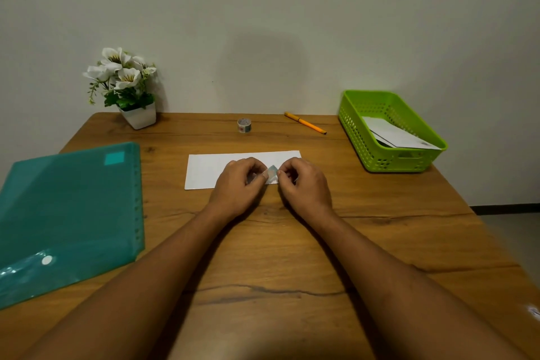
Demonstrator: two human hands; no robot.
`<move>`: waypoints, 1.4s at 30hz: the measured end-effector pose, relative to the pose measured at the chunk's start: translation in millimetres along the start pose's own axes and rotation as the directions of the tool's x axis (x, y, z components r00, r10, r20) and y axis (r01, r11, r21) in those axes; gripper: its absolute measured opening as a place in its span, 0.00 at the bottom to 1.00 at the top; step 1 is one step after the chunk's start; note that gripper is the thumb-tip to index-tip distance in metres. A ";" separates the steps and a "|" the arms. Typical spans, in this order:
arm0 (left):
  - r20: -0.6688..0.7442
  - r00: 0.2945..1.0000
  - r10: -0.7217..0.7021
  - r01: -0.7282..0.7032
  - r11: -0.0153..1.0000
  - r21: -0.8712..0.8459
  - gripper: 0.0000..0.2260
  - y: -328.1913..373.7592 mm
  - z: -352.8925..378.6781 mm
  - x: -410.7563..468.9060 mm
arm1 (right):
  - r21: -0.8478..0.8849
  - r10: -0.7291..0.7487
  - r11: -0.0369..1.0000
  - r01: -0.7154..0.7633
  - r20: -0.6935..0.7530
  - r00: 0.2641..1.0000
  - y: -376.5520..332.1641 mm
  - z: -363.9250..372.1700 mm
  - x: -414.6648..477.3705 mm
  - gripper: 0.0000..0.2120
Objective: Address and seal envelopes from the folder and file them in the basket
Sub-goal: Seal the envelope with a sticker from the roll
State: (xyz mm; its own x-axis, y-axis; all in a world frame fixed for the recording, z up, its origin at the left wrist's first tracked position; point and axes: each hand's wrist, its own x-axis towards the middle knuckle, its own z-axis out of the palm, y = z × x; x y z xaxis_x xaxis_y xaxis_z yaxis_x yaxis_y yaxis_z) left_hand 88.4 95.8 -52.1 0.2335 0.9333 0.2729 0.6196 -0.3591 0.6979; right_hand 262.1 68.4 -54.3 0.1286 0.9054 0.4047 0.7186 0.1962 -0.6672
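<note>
Here, translucent tape strip (271,171), rectangular envelope (210,169).

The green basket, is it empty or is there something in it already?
Not empty. The green basket holds at least one white envelope, lying slanted inside with one corner up at the rim. How many there are cannot be told.

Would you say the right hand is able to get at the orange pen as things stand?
Probably yes, though not at once: the right hand is pinching a piece of tape together with the left hand. The pen lies uncovered on the table beyond the envelope, nothing between.
</note>
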 end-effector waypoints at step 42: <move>0.168 0.969 0.180 -0.233 0.892 0.388 0.20 -3.5 14.9 42.4 | -0.185 0.308 0.928 -0.323 -0.108 0.945 19.8 13.4 51.7 0.12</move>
State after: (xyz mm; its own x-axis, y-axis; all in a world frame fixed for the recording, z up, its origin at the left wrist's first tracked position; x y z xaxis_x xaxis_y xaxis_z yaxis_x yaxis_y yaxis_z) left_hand 107.2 136.8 -52.9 0.4637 0.8410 0.2788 0.7891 -0.5351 0.3017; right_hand 273.8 124.1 -55.0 0.4165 0.8755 0.2451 0.7520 -0.1803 -0.6341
